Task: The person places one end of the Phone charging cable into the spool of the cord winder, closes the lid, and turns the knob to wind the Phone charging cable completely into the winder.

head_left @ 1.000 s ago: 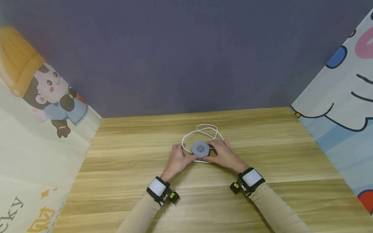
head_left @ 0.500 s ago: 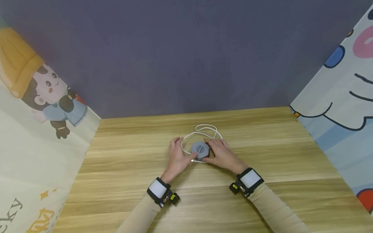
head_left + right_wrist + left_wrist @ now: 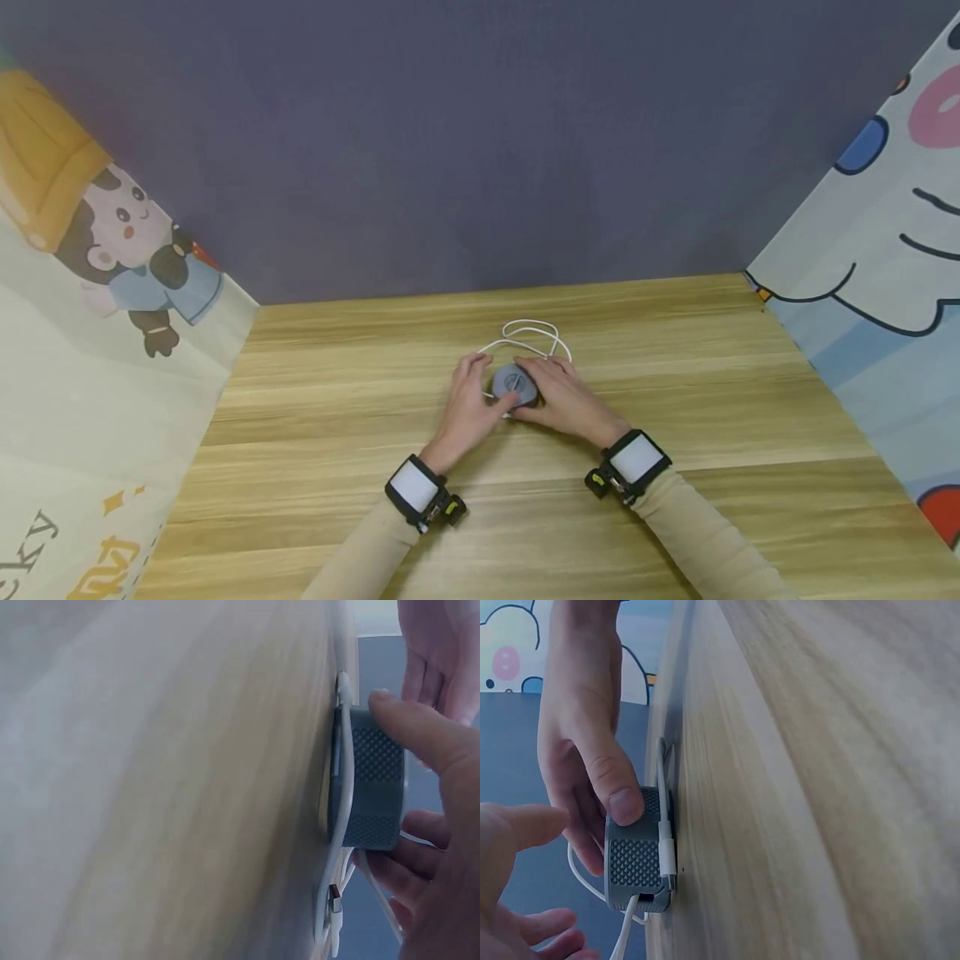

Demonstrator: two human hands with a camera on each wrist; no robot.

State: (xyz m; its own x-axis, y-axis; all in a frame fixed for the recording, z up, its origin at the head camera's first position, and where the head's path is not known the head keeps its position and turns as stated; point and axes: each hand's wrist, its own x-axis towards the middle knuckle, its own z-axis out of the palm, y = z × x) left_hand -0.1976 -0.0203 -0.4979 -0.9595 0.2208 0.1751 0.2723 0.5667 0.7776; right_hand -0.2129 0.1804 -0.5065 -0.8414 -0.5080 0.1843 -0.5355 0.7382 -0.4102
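Note:
A grey, many-sided cable winder [image 3: 507, 379] with textured side walls sits between both hands, low over the table. My right hand [image 3: 567, 398] grips it, thumb on the near side wall and fingers round the far side. My left hand [image 3: 468, 410] is close at its left, fingers spread; in the left wrist view the left thumb and fingers [image 3: 544, 928] stand apart from the winder. White cable [image 3: 625, 930] comes out of a slot in the wall. One white plug [image 3: 667, 859] lies along the winder's lower edge. Another metal-tipped plug [image 3: 335, 900] shows in the right wrist view.
Loops of the white cable [image 3: 529, 321] lie on the wooden table [image 3: 337, 367] behind the hands. A dark blue-grey panel [image 3: 480, 150] stands at the back. Printed cartoon panels stand left [image 3: 45, 375] and right [image 3: 810, 217].
My left hand has moved right toward the winder and now covers the left cable loop. My right hand has shifted slightly left, and the winder looks a little more tilted.

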